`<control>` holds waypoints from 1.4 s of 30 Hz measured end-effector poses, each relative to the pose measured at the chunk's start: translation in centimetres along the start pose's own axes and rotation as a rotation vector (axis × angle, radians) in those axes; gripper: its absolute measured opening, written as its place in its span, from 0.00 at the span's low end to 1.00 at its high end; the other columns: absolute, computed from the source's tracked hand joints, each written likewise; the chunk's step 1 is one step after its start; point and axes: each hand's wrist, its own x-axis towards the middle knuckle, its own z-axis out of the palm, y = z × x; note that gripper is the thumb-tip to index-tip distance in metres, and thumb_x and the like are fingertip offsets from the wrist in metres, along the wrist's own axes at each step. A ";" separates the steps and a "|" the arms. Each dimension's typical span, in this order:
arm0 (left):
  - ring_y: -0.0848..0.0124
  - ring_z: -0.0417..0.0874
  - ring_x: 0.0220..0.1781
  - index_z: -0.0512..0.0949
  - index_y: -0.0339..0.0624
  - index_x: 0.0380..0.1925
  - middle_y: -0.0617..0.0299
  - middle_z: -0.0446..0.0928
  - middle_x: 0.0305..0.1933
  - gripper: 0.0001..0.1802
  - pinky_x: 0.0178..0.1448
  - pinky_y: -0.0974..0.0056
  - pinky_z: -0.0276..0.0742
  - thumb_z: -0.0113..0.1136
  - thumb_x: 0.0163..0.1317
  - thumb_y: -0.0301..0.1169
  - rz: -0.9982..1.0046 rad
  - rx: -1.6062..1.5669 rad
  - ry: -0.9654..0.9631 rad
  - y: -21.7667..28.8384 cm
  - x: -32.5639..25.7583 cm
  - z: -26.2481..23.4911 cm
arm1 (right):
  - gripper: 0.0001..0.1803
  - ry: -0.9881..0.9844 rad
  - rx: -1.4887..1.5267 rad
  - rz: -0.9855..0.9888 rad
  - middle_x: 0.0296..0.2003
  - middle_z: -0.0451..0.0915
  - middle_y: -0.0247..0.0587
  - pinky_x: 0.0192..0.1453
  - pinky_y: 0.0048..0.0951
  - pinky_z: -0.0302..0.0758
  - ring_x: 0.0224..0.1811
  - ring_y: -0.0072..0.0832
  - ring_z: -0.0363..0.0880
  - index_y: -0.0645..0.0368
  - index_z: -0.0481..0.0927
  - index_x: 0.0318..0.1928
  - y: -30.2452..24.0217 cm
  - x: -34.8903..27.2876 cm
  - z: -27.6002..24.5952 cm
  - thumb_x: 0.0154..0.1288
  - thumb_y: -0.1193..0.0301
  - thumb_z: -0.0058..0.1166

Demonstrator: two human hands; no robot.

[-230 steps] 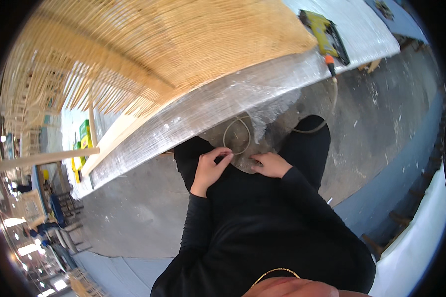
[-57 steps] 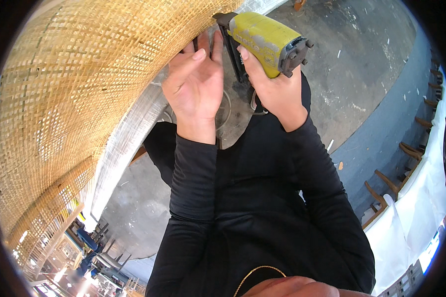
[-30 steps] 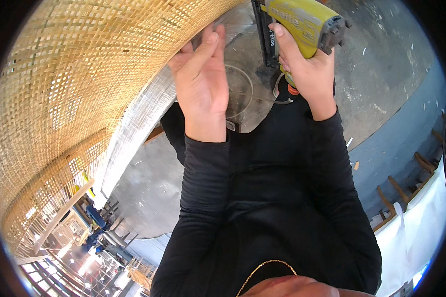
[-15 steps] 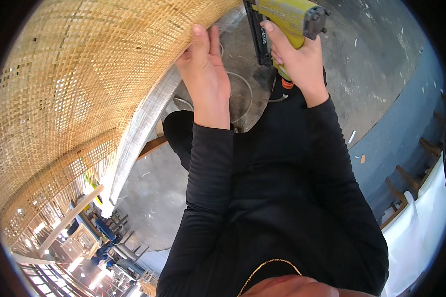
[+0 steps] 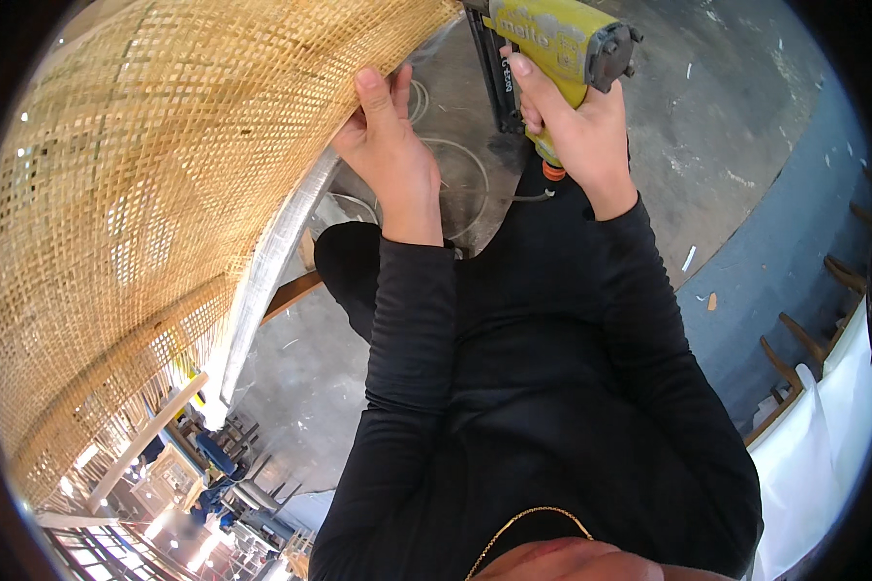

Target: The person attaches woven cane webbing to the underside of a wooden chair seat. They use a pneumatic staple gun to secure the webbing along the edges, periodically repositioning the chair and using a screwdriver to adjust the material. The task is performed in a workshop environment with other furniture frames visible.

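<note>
A large sheet of woven cane webbing [image 5: 184,165] in pale straw colour fills the left side, curving over a frame. Along its edge my left hand [image 5: 389,155] pinches it, thumb on the woven face and fingers behind. My right hand [image 5: 581,131] is wrapped round the handle of a yellow-green pneumatic nail gun [image 5: 543,34] with a black magazine. The gun's front end is close to the webbing's edge at the top; whether they touch I cannot tell. An orange fitting [image 5: 552,172] joins the handle to an air hose [image 5: 531,198].
A strip of clear plastic film [image 5: 276,247] runs below the webbing's edge, near a brown wooden bar [image 5: 293,295]. Hose loops [image 5: 475,165] lie on the grey floor past my knees. Wooden legs [image 5: 801,337] and white sheeting [image 5: 814,455] stand at the right.
My left hand has shifted slightly left and down along the webbing's edge. The nail gun has moved a little left, and the webbing's edge now reaches nearer its front end.
</note>
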 end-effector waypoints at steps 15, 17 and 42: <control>0.60 0.89 0.42 0.75 0.34 0.57 0.54 0.82 0.53 0.25 0.36 0.66 0.76 0.63 0.75 0.45 -0.068 0.154 -0.014 -0.1 0.2 -1.1 | 0.17 0.009 -0.005 -0.221 0.49 0.89 0.45 0.54 0.30 0.82 0.49 0.27 0.89 0.68 0.83 0.55 -0.2 0.1 0.5 0.68 0.74 0.66; 0.61 0.90 0.40 0.75 0.33 0.56 0.54 0.82 0.53 0.24 0.35 0.67 0.75 0.63 0.75 0.45 -0.063 0.163 -0.014 -0.2 0.2 -1.4 | 0.17 0.006 0.007 -0.192 0.48 0.89 0.46 0.54 0.30 0.82 0.50 0.28 0.89 0.68 0.83 0.55 -0.2 0.0 0.6 0.68 0.75 0.66; 0.66 0.87 0.29 0.77 0.35 0.49 0.59 0.81 0.40 0.13 0.30 0.68 0.71 0.62 0.76 0.35 -0.072 0.097 0.018 0.7 0.3 -0.8 | 0.15 0.046 -0.022 -0.209 0.44 0.90 0.46 0.49 0.30 0.83 0.46 0.27 0.89 0.70 0.84 0.51 -1.6 -0.9 2.3 0.67 0.76 0.65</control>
